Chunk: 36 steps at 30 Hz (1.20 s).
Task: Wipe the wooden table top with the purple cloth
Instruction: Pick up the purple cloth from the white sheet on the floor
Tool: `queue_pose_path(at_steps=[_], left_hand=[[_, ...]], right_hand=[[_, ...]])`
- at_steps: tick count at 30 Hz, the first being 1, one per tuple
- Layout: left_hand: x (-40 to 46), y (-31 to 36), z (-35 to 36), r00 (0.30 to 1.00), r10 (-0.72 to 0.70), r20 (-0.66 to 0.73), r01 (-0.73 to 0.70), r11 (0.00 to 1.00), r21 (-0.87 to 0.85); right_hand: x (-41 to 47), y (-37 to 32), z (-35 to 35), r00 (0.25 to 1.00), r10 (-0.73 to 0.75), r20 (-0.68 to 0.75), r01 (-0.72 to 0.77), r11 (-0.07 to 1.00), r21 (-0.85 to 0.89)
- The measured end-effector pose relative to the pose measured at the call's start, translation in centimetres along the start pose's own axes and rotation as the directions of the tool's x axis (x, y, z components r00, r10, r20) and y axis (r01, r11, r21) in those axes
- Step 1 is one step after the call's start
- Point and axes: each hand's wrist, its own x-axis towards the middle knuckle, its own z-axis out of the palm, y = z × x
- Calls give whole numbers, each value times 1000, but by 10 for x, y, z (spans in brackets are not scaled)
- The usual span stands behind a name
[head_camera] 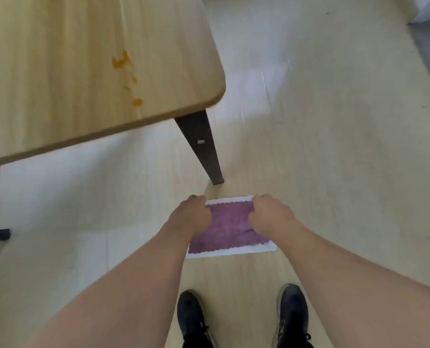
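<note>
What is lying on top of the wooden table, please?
On the wooden table, only orange stains show near its corner. The purple cloth is off it, held by both hands.

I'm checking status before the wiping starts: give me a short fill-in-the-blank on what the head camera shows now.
1. Both hands, left hand and right hand, hold the ____ cloth.
2. The spill on the wooden table top is ____ in colour.
3. The table leg visible is ____ in colour.
4. Below the arms are two dark ____.

Missing words: purple; orange; dark; shoes
</note>
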Motion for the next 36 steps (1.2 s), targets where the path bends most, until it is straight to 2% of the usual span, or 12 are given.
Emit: queue_pose_path(at_steps=[4, 6, 10, 14, 17, 20, 24, 29, 32, 36], left_hand=[[53, -28, 44, 999, -47, -14, 48, 990, 129], [72, -34, 65, 996, -44, -79, 57, 983, 176], [90, -43, 81, 979, -16, -204, 75, 956, 284], [94, -43, 83, 977, 14, -211, 57, 943, 327], [91, -42, 80, 984, 16, -178, 31, 966, 256], [76, -41, 74, 986, -6, -164, 21, 996, 91], [33, -34, 54, 991, -39, -125, 40, 999, 8], [-60, -1, -17, 989, 16, -149, -20, 999, -29], [-133, 25, -78, 978, 53, -200, -56, 998, -6], [-228, 49, -163, 950, 102, -297, -132, 988, -82]], right_hand=[[54, 6, 53, 998, 43, -39, -44, 998, -35], [79, 15, 73, 993, 76, -95, -80, 996, -44], [103, 22, 93, 982, 92, -167, -113, 987, -118], [107, 23, 102, 980, 93, -178, -124, 978, -169], [102, 21, 104, 991, 75, -111, -97, 973, -209], [88, 16, 98, 996, 48, -79, -64, 974, -219], [53, 5, 67, 997, 55, -54, -62, 987, -151], [-35, -19, -16, 995, 79, -62, -80, 997, -8], [-107, -43, -76, 990, 76, -120, -67, 995, 73], [-202, -78, -146, 957, 136, -256, -69, 965, 252]])
